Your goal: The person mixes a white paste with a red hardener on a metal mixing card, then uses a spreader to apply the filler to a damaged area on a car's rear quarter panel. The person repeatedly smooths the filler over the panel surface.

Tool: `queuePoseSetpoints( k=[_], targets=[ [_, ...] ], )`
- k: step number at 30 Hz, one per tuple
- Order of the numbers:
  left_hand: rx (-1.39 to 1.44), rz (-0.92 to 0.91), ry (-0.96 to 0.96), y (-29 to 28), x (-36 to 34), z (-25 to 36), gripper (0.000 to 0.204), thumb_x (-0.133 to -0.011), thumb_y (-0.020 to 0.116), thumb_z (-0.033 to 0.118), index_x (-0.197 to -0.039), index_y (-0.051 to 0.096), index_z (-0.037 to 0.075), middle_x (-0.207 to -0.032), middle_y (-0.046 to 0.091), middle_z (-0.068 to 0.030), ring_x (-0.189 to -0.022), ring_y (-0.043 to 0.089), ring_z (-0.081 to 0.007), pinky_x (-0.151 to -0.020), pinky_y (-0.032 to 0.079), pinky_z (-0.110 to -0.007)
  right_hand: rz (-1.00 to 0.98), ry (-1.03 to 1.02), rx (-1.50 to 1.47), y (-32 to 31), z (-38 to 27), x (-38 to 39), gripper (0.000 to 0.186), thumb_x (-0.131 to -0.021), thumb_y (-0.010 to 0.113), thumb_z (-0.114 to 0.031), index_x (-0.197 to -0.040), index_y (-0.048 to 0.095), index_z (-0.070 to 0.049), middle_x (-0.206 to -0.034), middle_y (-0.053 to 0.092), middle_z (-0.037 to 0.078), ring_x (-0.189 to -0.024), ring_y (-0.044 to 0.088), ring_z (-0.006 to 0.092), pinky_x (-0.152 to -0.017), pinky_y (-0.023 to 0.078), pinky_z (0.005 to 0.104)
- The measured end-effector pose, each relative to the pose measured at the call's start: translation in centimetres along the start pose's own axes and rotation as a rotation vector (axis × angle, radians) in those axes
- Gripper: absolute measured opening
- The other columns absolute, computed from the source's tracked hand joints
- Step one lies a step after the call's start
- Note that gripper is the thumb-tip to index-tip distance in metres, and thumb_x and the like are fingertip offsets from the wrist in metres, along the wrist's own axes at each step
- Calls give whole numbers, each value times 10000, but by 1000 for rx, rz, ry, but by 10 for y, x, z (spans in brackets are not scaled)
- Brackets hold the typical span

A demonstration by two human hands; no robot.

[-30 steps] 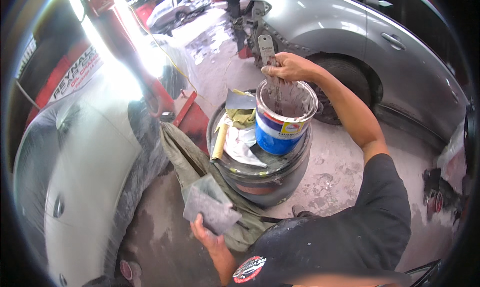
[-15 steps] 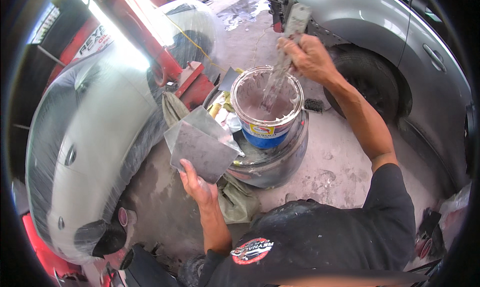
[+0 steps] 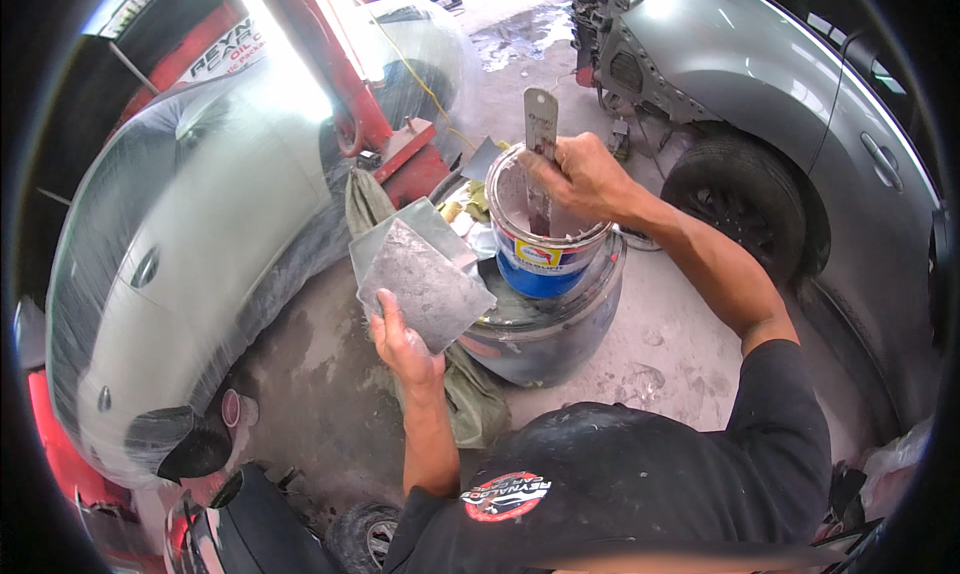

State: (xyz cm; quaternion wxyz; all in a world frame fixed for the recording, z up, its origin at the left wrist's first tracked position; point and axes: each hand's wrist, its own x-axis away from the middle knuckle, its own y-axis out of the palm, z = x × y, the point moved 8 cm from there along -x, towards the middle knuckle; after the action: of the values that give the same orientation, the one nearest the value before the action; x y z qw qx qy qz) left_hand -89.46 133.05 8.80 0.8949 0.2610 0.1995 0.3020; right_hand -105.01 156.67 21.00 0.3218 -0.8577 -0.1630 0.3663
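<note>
My right hand grips a flat metal stir stick with a hole at its top end. The stick stands nearly upright, its lower part inside an open blue-and-white can smeared with pinkish-grey paste. The fingers are just above the can's rim. My left hand holds thin flat plates, thumb on top: a scuffed grey plate lies over a paler one. These plates are left of the can, apart from it. The can rests on a dark round drum.
At left is a car under plastic sheeting; at right, a silver car with an exposed wheel. A red post rises beyond the drum. Crumpled scraps lie beside the can, and an olive cloth hangs at the drum.
My right hand has come down and left, bringing the stick from a slant to nearly upright and deeper in the can. My left hand still holds the plates. The view has shifted slightly.
</note>
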Motion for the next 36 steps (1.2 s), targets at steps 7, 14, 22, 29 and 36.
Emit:
queuePoseSetpoints(
  k=[7, 14, 22, 29, 36],
  targets=[
    [82, 169, -33, -10, 1, -7, 385, -991, 542, 228, -1279, 500, -24, -1249, 577, -164, -1120, 614, -287, -954, 526, -432, 199, 127, -198, -12, 21, -1, 304, -993, 611, -241, -892, 682, 37, -648, 605, 23, -551, 496, 88, -483, 420, 305],
    [113, 104, -14, 6, -1, -4, 418, -1004, 544, 271, -1281, 483, -36, -1274, 558, -189, -1118, 620, -300, -929, 548, -434, 500, 285, -443, -98, 75, 17, 314, -1022, 548, -288, -951, 719, -35, -640, 614, 24, -476, 502, 55, -410, 400, 221],
    [99, 13, -54, 34, -12, 0, 468, -1016, 526, 292, -1324, 438, -50, -1265, 563, -187, -1101, 629, -288, -913, 553, -427, 791, 167, -539, -190, 75, 43, 288, -1011, 557, -251, -919, 680, -7, -675, 621, 32, -476, 496, 58, -404, 337, 215],
    [75, -8, -70, 46, -19, -7, 446, -1004, 529, 249, -1322, 446, -53, -1258, 566, -165, -1093, 625, -255, -909, 540, -383, 880, 171, -640, -205, 93, 57, 260, -1009, 558, -232, -927, 674, -13, -677, 613, 20, -476, 473, 63, -416, 325, 228],
    [77, -62, -106, 62, -19, -7, 379, -1006, 512, 217, -1289, 480, -33, -1207, 588, -144, -1099, 617, -230, -940, 514, -364, 877, 98, -672, -215, 89, 57, 257, -1011, 555, -229, -911, 671, -23, -675, 608, 15, -474, 478, 69, -423, 330, 229]
  ],
)
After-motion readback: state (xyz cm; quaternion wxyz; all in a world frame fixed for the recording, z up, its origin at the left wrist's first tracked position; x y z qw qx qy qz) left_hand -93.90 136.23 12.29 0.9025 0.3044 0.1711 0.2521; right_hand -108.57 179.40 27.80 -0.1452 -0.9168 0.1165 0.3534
